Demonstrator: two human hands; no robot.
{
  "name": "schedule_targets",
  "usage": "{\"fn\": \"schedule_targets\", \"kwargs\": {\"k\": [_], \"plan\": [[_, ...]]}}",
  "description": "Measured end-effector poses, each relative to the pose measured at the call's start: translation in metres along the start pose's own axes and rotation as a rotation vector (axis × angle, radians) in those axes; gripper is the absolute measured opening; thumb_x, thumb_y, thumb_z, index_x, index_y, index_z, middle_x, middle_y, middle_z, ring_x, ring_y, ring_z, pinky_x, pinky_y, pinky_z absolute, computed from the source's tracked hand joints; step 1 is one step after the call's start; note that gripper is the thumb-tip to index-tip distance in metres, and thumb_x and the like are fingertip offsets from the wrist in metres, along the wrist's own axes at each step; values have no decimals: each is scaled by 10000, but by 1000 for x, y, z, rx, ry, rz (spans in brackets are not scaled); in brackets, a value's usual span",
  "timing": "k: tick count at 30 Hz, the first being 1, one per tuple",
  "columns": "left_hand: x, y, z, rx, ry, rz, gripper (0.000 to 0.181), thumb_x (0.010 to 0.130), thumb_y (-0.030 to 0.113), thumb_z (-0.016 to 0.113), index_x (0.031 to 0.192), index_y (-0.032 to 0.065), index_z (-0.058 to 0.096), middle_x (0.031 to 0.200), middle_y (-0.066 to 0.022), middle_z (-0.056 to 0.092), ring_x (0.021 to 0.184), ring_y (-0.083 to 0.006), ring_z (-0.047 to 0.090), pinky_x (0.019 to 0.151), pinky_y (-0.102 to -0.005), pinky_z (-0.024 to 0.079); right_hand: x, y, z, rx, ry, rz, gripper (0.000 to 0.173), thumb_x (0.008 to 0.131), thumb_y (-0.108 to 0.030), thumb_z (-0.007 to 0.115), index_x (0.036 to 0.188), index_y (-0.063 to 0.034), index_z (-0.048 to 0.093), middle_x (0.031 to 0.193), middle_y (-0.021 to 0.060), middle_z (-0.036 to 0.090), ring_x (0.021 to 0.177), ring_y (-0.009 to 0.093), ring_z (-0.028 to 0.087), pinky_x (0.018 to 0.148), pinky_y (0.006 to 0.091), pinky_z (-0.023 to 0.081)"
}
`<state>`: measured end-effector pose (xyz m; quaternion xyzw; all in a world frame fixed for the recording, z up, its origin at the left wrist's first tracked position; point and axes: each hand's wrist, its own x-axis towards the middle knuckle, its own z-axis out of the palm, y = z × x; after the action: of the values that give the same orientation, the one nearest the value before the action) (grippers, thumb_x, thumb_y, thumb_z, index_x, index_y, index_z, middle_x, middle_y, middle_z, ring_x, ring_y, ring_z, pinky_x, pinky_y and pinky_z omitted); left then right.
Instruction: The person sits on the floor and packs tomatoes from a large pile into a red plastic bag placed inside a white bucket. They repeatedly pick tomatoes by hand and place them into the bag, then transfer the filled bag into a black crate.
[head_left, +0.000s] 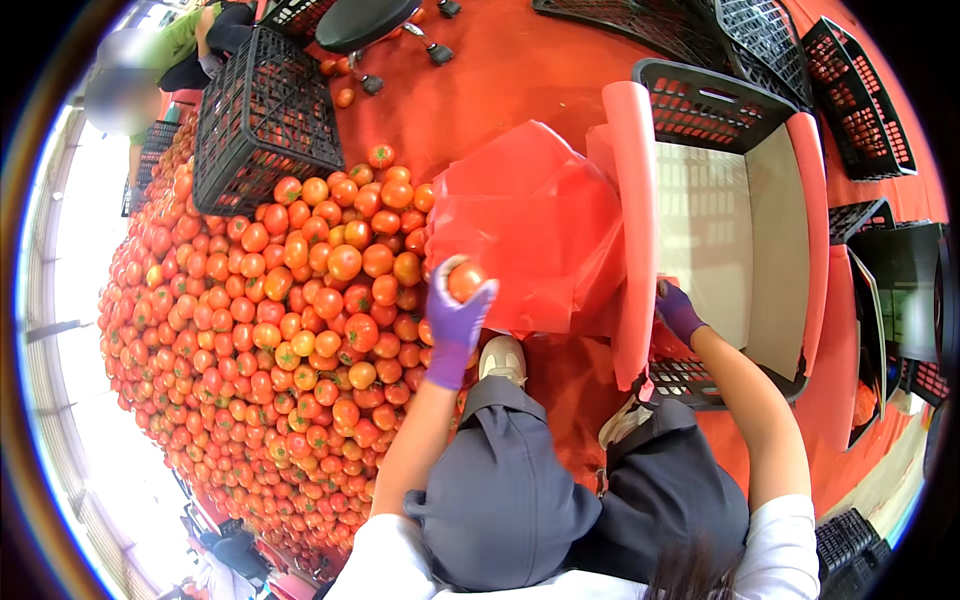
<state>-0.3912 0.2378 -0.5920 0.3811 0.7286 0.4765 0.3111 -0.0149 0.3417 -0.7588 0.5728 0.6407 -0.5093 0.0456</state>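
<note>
My left hand (451, 322), in a purple glove, holds a ripe red tomato (467, 280) between thumb and fingers. It is at the right edge of a large heap of tomatoes (300, 345), some of them paler orange. My right hand (679, 309), gloved alike, reaches to the left inner side of a black plastic crate (712, 105). Its fingertips are partly hidden, with something red at them, and I cannot tell whether they grip it. Pale board (701, 225) lines the crate, and pinkish-red sheeting (631, 217) folds over its sides.
Crumpled red plastic film (525, 232) lies between heap and crate. A black crate (266, 120) rests on the heap, near a wheeled stool (364, 22). More crates (855, 97) are at the right. A person (176, 45) sits at the upper left; others are at the lower left.
</note>
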Motion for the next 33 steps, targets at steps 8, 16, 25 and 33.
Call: {"fn": "schedule_targets", "kwargs": {"k": [8,16,25,33], "plan": [[30,-49,46,744,-85,508,572,769,358,756,1257,122,573,1284,-183,519,1192,-353,492,991,-473,392,-26,-52,-28,-442,72,-29,516,902,-380,563,1297,-58,485,1234,274,544,1128,434,545,953,496,444],[16,-3,2,-428,-169,-132,442,890,269,644,1262,47,557,1296,-143,560,1139,-290,568,1010,-429,429,-138,-199,-94,502,889,-574,439,897,-151,629,1305,-31,518,1067,75,601,875,117,577,761,243,481],[-23,22,-5,-971,-503,-473,547,1014,383,446,1418,23,370,1294,-136,554,1158,-230,560,1007,-348,455,-118,-293,15,293,142,-842,549,771,-202,786,1216,16,550,1067,145,625,977,291,633,800,354,511],[-45,134,-24,329,-332,661,679,812,310,728,1356,17,446,1309,-182,529,1158,-297,542,954,-409,469,-134,-271,-28,-127,403,-631,964,662,-298,838,1427,8,338,1130,250,589,1020,386,599,867,428,494]]}}
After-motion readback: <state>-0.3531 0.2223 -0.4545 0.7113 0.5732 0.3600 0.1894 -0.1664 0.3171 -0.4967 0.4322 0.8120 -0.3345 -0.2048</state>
